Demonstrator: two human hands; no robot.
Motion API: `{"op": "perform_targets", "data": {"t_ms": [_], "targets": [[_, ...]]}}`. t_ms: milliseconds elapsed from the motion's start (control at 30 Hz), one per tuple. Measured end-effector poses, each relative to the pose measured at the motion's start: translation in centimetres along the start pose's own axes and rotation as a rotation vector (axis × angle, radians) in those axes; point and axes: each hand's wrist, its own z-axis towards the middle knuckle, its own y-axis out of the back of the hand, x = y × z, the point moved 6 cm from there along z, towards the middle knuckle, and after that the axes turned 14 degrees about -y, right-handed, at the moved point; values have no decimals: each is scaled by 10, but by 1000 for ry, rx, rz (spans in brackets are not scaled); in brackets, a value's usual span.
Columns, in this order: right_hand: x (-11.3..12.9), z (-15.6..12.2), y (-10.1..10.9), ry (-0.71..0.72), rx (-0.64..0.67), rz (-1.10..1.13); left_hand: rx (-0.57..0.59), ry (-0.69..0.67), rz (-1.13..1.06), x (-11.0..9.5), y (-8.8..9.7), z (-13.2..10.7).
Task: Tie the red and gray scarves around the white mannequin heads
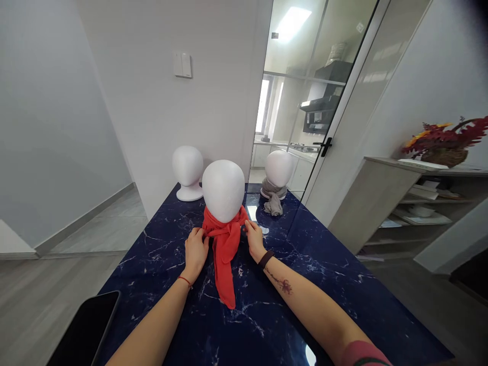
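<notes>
A white foam mannequin head (223, 189) stands on the dark blue marble table (312, 284) in front of me. A red scarf (224, 249) is wrapped round its neck, its long ends hanging down onto the tabletop. My left hand (195, 252) pinches the scarf at the left side of the neck, fingers closed on the cloth. My right hand (254, 238), with a dark band at the wrist, pinches the scarf at the right side of the neck.
A bare white foam head (187, 172) stands at the table's far left. Another foam head (278, 169) with a grey scarf (273, 199) stands at the far right. A dark phone (88, 330) lies at the near left corner. Shelves (415, 203) stand to the right.
</notes>
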Motion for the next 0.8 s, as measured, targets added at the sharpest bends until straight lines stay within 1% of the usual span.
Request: {"op": "perform_targets", "data": {"t_ms": [267,433,700,767,800], "targets": [[-3,11,-1,-176,48,172,-29,131,-47,12,3,-1],[-2,16,-4,-265,82,279,-88,198,-80,21,6,-1],[-7,27,-1,-333,120,362,-261,380,-50,48,17,-7],[-8,25,-3,-320,136,354,-292,377,-37,48,20,-8],[-8,23,-4,-308,148,348,-302,359,-36,44,21,-8]]}}
